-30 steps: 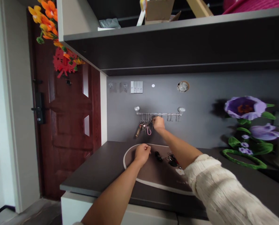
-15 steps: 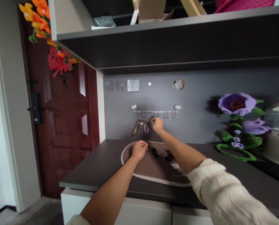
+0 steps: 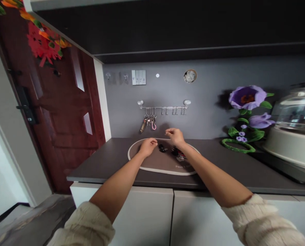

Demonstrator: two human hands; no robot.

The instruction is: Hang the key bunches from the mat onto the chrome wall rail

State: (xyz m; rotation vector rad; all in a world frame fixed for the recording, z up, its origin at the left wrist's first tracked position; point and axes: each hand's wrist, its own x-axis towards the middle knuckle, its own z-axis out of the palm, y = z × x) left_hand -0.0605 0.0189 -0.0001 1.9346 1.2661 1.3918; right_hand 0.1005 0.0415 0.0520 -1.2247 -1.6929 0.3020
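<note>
Right hand (image 3: 176, 136) above the rear of the mat (image 3: 149, 162), left hand (image 3: 148, 147) lower, at its left; both curled, any contents indeterminable. Keys (image 3: 175, 150) lie on it. Counter (image 3: 101, 164) extends past its sides; wall (image 3: 206, 116) behind.

Left sleeve (image 3: 89, 225) is cream knit, thick-looking, with raised ridges; it bunches in soft, rounded folds. Right sleeve (image 3: 260, 220) matches: same cream, same ridged texture, rumpled edge. Left forearm (image 3: 119, 182) and right forearm (image 3: 216, 172) show bare beyond the knit; left hand (image 3: 147, 148), right hand (image 3: 176, 137) bare too.
</note>
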